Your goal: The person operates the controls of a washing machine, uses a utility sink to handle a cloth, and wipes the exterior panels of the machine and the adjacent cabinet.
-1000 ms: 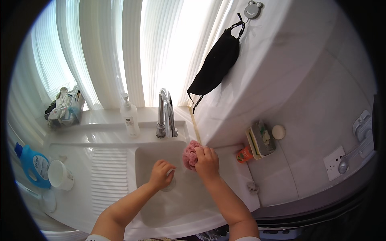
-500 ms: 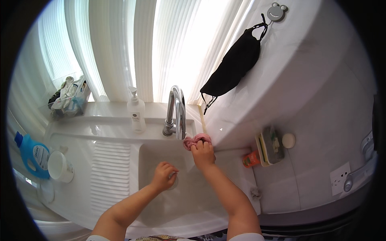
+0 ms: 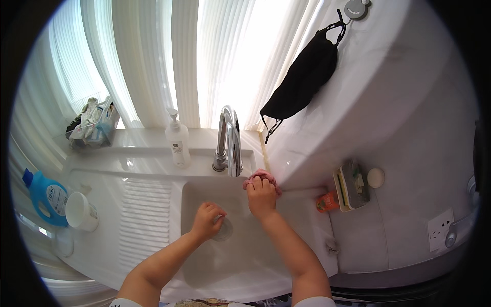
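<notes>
A bunched pink cloth [image 3: 261, 180] lies at the far right corner of the white sink basin [image 3: 240, 266], beside the foot of the tap. My right hand [image 3: 261, 198] is closed over it, with the fingertips pressed into its folds. Over the basin, next to the round drain [image 3: 223, 230], hovers my left hand [image 3: 206, 221]. Its fingers are loosely bent, with a gap between forefinger and thumb and nothing visible in them. The chrome tap [image 3: 231, 138] arches above the basin's back edge; no stream of water shows.
Left of the basin is a ribbed washboard [image 3: 146, 217], then a white tub [image 3: 82, 212] and a blue detergent bottle [image 3: 47, 197]. A pump bottle [image 3: 177, 146] stands behind. A black mask [image 3: 302, 77] hangs on the right wall above an orange packet [image 3: 327, 202] and a holder [image 3: 352, 187].
The whole view has shifted slightly. The pink cloth has slid a little to the right under my right hand and looks more bunched. My left hand stays near the drain.
</notes>
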### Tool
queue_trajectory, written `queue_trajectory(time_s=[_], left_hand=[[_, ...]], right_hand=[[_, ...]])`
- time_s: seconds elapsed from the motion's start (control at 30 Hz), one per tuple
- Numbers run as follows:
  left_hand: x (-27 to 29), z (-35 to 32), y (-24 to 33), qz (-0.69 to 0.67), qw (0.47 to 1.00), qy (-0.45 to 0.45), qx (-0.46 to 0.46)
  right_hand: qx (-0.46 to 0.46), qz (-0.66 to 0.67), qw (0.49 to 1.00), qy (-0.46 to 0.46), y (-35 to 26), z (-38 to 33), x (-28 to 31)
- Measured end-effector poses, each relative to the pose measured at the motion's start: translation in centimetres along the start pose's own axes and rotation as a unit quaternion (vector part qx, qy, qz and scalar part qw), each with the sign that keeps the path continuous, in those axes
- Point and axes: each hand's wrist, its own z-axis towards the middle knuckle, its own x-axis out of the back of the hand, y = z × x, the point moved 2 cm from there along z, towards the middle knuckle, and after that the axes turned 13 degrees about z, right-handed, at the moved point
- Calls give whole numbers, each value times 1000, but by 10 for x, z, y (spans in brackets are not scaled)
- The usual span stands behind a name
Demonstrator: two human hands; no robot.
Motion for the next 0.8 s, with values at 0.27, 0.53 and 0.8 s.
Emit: queue_trajectory(time_s=[0.27,0.53,0.8], left_hand=[[-3,-18,-21,31,999,-10,41],[16,-24,-16,33,999,-12,23],[54,-34,-33,72,995,16,60]], right_hand=[[-52,-48,975,-209,29,69,-56],[131,-95,945,-285,-4,13,-74],[92,121,988,35,-111,79,-54]])
